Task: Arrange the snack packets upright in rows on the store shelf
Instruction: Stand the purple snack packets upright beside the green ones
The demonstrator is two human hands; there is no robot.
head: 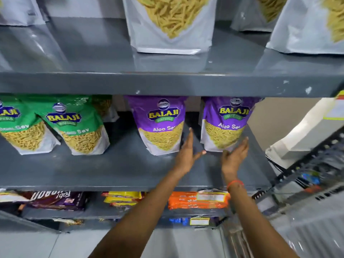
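Two purple Aloo Sev packets stand upright on the grey middle shelf [111, 170]: one in the centre [160, 123] and one to its right [226, 121]. My left hand [188, 153] is spread flat between them, fingers apart, holding nothing. My right hand [235, 155] is open just below and in front of the right purple packet, fingertips at its lower right edge; whether they touch is unclear. Two green Sev packets [78, 125] [20, 125] stand leaning at the left of the same shelf.
The upper shelf [167, 81] holds several white pouches of yellow sticks [169, 25]. Below, the lower shelf carries flat orange [197, 200], yellow [122, 198] and dark purple packs [57, 200]. A white box and a black rack [307, 164] stand to the right of the shelving.
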